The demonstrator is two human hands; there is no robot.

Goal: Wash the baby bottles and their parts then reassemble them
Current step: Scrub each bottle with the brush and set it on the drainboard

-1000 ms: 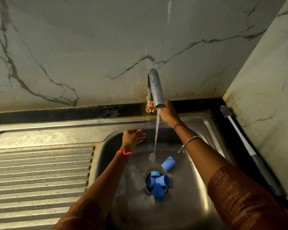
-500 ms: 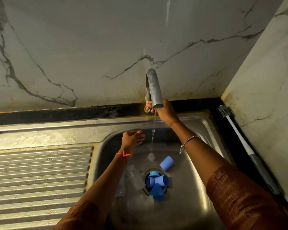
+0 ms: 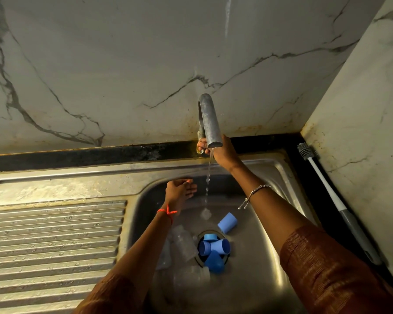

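Sink scene, seen from the head. Right hand (image 3: pixel 222 152) is up at the base of the tap spout (image 3: pixel 210 123), grip closed round the tap knob (image 3: pixel 203 152), fingers curled on it. A thin, broken water stream (image 3: pixel 208 177) falls from the spout mouth into the sink basin (image 3: pixel 270 257) and lands just above the drain. Left hand (image 3: pixel 179 191) is inside the basin, left of the stream, near it but not touching. Its grip is loose, fingers relaxed, holding nothing. Red thread (image 3: pixel 167 213) on left wrist, bracelet (image 3: pixel 256 191) on right wrist.

Bottle parts all lie on the basin bottom. Blue caps (image 3: pixel 213 248) are clustered over the drain, touching each other. A lone blue cap (image 3: pixel 227 223) lies on its side up-right of the cluster, just beside it. Clear bottles (image 3: pixel 184 243) lie left of and below the drain, partly under the left forearm, too dim to count.

Ribbed drainboard (image 3: pixel 55 241) lies left of the basin. Bottle brush (image 3: pixel 327 189) lies on the black ledge right of the sink, bristle head toward the marble wall (image 3: pixel 123 64).
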